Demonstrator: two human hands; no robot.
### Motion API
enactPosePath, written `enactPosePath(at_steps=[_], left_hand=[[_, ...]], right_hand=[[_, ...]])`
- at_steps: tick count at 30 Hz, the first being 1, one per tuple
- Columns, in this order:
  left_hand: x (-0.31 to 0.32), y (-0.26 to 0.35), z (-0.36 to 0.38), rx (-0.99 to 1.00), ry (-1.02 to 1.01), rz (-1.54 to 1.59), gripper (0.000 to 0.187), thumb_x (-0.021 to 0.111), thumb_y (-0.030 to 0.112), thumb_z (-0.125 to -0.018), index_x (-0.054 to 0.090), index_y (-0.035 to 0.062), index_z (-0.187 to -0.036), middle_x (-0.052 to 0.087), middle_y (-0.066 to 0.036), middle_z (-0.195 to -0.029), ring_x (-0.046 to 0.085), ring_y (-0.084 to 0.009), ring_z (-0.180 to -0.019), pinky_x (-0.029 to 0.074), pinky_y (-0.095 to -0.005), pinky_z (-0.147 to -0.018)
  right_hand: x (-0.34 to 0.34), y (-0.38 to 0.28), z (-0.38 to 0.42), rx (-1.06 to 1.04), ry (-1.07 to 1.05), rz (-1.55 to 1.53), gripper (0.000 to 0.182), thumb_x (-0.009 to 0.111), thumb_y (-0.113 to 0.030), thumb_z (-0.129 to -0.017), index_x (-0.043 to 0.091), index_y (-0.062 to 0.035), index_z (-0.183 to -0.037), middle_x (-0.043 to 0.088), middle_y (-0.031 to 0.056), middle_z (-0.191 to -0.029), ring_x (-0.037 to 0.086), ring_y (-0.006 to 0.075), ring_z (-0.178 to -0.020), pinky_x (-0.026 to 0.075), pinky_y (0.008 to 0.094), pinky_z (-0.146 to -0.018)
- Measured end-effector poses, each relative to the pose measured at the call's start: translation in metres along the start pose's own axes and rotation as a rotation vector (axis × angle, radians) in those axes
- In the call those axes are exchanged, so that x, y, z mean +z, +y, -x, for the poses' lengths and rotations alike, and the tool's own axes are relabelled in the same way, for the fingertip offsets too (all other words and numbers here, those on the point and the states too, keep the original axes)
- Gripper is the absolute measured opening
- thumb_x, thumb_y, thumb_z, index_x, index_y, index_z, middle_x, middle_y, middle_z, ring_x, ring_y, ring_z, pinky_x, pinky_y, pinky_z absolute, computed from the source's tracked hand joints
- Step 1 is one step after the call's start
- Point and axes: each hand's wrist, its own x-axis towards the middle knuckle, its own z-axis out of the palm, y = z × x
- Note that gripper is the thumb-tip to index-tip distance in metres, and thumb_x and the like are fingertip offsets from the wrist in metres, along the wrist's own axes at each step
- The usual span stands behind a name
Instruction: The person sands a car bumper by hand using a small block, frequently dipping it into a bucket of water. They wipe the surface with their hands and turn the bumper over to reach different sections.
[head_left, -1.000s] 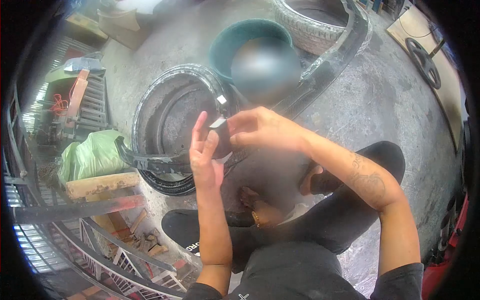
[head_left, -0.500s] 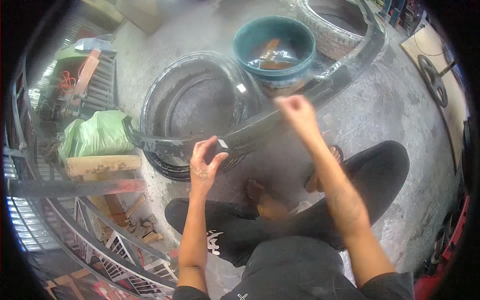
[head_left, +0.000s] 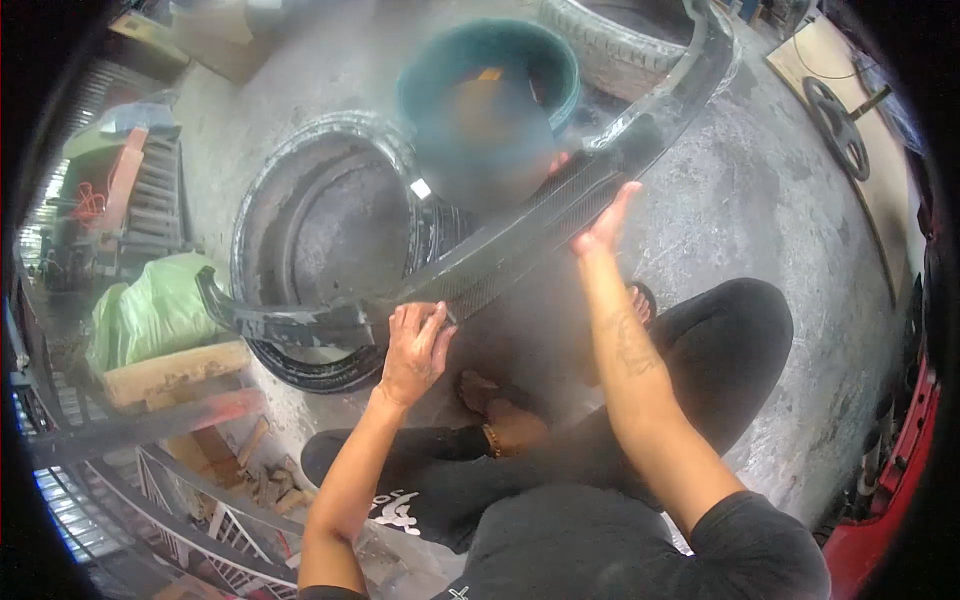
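A long, curved, black carbon-fibre car lip [head_left: 530, 240] lies across the middle, wet-looking, with a woven pattern. Its left part rests over a tyre [head_left: 250, 250]. My left hand [head_left: 415, 350] is closed on the near edge left of centre, fingertips on the surface; whether anything small is under them is hidden. My right hand [head_left: 605, 225] grips the lip farther right, thumb along the near side and fingertips showing at the far edge. A teal bucket [head_left: 565, 75] stands just beyond; a blurred patch covers part of it.
Another tyre [head_left: 610, 40] lies at the back. A green plastic bag [head_left: 160, 310] and a wooden block [head_left: 175, 370] are at the left, above metal grilles [head_left: 190, 520]. A board [head_left: 870, 150] with a dark wheel-shaped part [head_left: 835, 130] lies right. My crossed legs [head_left: 720, 340] are close below.
My right hand was blurred above the lip and now grips it from below. My left fingers have closed on its near edge. The whole view has shifted, with objects now farther left.
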Motion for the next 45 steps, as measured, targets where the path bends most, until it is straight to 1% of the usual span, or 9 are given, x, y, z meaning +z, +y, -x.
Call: enactPosePath(at_steps=[8, 15, 16, 21, 27, 30, 35, 39, 45], left_hand=[[0.077, 0.046, -0.09, -0.007, 0.026, 0.044, 0.038, 0.079, 0.011, -0.088, 0.07, 0.0033, -0.124, 0.065, -0.012, -0.114, 0.059, -0.035, -0.111, 0.046, -0.0474, -0.096], [0.005, 0.002, 0.002, -0.047, 0.013, -0.031, 0.037, 0.083, 0.005, -0.081, 0.074, 0.0027, -0.117, 0.07, -0.012, -0.111, 0.063, -0.0328, -0.104, 0.045, -0.0464, -0.095], [0.01, 0.006, -0.007, -0.033, 0.01, -0.042, 0.037, 0.083, 0.005, -0.082, 0.074, 0.0025, -0.117, 0.07, -0.012, -0.111, 0.063, -0.0327, -0.104, 0.045, -0.0462, -0.094], [0.111, 0.065, -0.137, 0.048, 0.05, 0.015, 0.04, 0.081, 0.007, -0.085, 0.071, 0.0026, -0.124, 0.065, -0.013, -0.116, 0.06, -0.0357, -0.11, 0.046, -0.0482, -0.095], [0.035, 0.015, -0.021, 0.012, 0.029, -0.037, 0.048, 0.085, 0.005, -0.081, 0.072, 0.0051, -0.127, 0.068, -0.011, -0.115, 0.06, -0.033, -0.11, 0.046, -0.0476, -0.097], [-0.029, -0.009, 0.048, -0.265, 0.034, -0.12, 0.037, 0.083, 0.005, -0.084, 0.07, 0.0013, -0.118, 0.065, -0.016, -0.118, 0.059, -0.0352, -0.109, 0.047, -0.0446, -0.098], [-0.066, -0.019, 0.102, -0.784, 0.46, -0.009, 0.03, 0.073, 0.02, -0.102, 0.069, -0.0002, -0.124, 0.062, -0.015, -0.119, 0.063, -0.0315, -0.117, 0.048, -0.0424, -0.106], [-0.051, -0.008, 0.109, -0.945, 0.636, 0.004, 0.035, 0.07, 0.029, -0.105, 0.065, 0.0026, -0.128, 0.061, -0.018, -0.127, 0.06, -0.0346, -0.123, 0.045, -0.0455, -0.11], [-0.027, -0.082, 0.151, -1.099, 1.066, 0.233, 0.043, 0.069, 0.04, -0.106, 0.061, 0.0048, -0.129, 0.064, -0.02, -0.132, 0.058, -0.0344, -0.128, 0.043, -0.0466, -0.112]], right_hand=[[-0.012, 0.0, -0.014, 0.033, -0.208, -0.164, 0.128, 0.03, -0.105, -0.079, 0.055, 0.0051, -0.139, 0.064, 0.0256, -0.13, 0.061, 0.0431, -0.118, 0.047, 0.0653, -0.11], [-0.025, -0.001, -0.017, 0.035, -0.206, -0.219, 0.126, 0.015, -0.103, -0.083, 0.056, 0.0021, -0.139, 0.064, 0.0251, -0.129, 0.061, 0.0439, -0.116, 0.049, 0.0656, -0.105], [-0.023, 0.001, -0.018, 0.058, -0.332, -0.243, 0.125, 0.014, -0.103, -0.084, 0.056, 0.0021, -0.139, 0.064, 0.0249, -0.128, 0.061, 0.0436, -0.115, 0.049, 0.065, -0.104], [-0.004, -0.003, -0.018, -0.033, -0.058, -0.113, 0.123, 0.013, -0.102, -0.084, 0.055, 0.0017, -0.134, 0.063, 0.0222, -0.12, 0.062, 0.0409, -0.11, 0.051, 0.0625, -0.099], [-0.014, -0.005, -0.015, 0.035, -0.126, -0.189, 0.121, 0.02, -0.103, -0.083, 0.058, -0.0006, -0.133, 0.062, 0.0239, -0.122, 0.06, 0.0437, -0.114, 0.049, 0.0656, -0.102], [-0.018, 0.002, -0.013, 0.006, -0.178, -0.107, 0.117, 0.028, -0.102, -0.083, 0.059, -0.0018, -0.133, 0.062, 0.0237, -0.123, 0.06, 0.043, -0.115, 0.048, 0.0665, -0.104], [-0.001, 0.029, 0.004, 0.082, -0.105, -0.055, 0.087, 0.055, -0.079, -0.092, 0.058, -0.003, -0.136, 0.066, 0.0184, -0.124, 0.064, 0.0379, -0.115, 0.047, 0.0658, -0.11], [0.017, 0.091, 0.047, 0.077, -0.113, -0.061, 0.067, 0.055, -0.056, -0.099, 0.056, -0.0036, -0.142, 0.067, 0.0172, -0.133, 0.064, 0.0372, -0.123, 0.045, 0.0642, -0.115], [0.002, 0.152, 0.093, 0.018, 0.128, 0.433, 0.086, 0.06, -0.072, -0.098, 0.052, -0.0034, -0.149, 0.063, 0.0196, -0.141, 0.061, 0.0364, -0.129, 0.049, 0.0581, -0.111]])
